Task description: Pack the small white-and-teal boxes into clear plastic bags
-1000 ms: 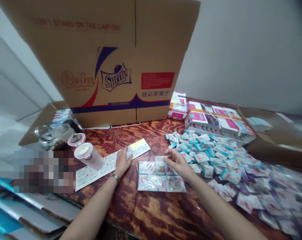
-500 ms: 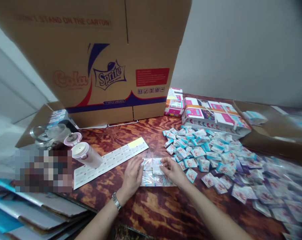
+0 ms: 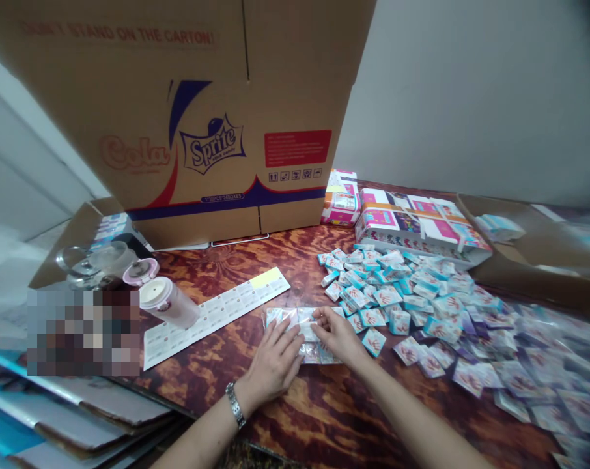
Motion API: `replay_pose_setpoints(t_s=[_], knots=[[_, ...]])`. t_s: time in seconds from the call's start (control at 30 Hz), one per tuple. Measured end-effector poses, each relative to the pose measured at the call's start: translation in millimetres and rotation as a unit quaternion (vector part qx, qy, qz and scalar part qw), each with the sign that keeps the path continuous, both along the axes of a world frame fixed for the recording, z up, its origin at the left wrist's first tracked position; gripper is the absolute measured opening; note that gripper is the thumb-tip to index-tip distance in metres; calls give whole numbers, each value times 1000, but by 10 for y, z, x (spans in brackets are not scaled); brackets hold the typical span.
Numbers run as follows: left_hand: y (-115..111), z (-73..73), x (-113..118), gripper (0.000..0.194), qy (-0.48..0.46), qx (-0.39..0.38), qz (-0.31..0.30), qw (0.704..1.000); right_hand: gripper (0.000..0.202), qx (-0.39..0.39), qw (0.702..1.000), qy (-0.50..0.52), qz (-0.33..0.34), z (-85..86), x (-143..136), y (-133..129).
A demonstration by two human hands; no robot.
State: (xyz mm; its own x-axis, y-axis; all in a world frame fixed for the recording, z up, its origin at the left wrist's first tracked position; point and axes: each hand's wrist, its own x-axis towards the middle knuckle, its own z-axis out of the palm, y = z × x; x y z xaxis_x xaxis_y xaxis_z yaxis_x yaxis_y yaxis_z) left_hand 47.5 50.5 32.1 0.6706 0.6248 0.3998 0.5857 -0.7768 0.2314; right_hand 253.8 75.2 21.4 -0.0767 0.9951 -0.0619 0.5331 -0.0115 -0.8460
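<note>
On the wooden table, small white-and-blue boxes sit in rows in a clear plastic bag (image 3: 319,355) between my two hands. My left hand (image 3: 278,355) lies flat over the bag's left part, fingers stretched out and palm down, hiding several of the boxes. My right hand (image 3: 337,335) is closed, with thumb and forefinger pinching the right edge of a small box (image 3: 305,331) at the middle of the rows. Right of this hand spreads a heap of similar loose boxes (image 3: 387,296) printed with red hand shapes.
A large cardboard carton (image 3: 211,163) stands behind. At left are a printed card strip (image 3: 217,316), a pink flask (image 3: 172,306), a glass jug (image 3: 99,264) and stacked cardboard (image 3: 94,404). Taped pink packages (image 3: 417,221) and an open box (image 3: 500,251) stand back right.
My left hand has moved right and flattened over the bag, covering boxes that showed before. My right hand stays at nearly the same spot with its pinch.
</note>
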Motion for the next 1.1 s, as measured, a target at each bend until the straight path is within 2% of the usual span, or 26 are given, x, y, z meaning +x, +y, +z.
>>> replay_pose_setpoints(t_s=[0.23,0.37,0.47,0.57,0.63,0.7,0.77,0.87,1.0,1.1], knots=[[39,-51,35,47,67,-40,-25,997,12,34,997,-69,3,121,-58,-30],[49,-91,12,45,78,-45,-28,996,20,60,985,-157,24,188,-79,-81],[44,-87,10,44,77,-45,-25,996,28,115,960,-254,21,241,-72,-157],[38,-93,20,44,78,-46,-22,996,30,212,923,-319,34,259,-98,-262],[37,-113,28,44,79,-51,-17,995,34,273,902,-322,93,224,-151,-328],[39,-135,29,45,80,-59,-18,995,40,301,882,-323,163,150,-211,-375],[43,-141,21,50,83,-65,-24,994,53,286,874,-335,204,59,-239,-397],[45,-104,-7,55,97,-66,-35,992,73,234,879,-356,216,-45,-182,-402],[33,-21,-52,54,107,-51,-34,992,79,200,881,-374,211,-71,-18,-411],[9,6,-70,56,106,-48,-28,993,77,185,883,-390,184,-53,80,-445]])
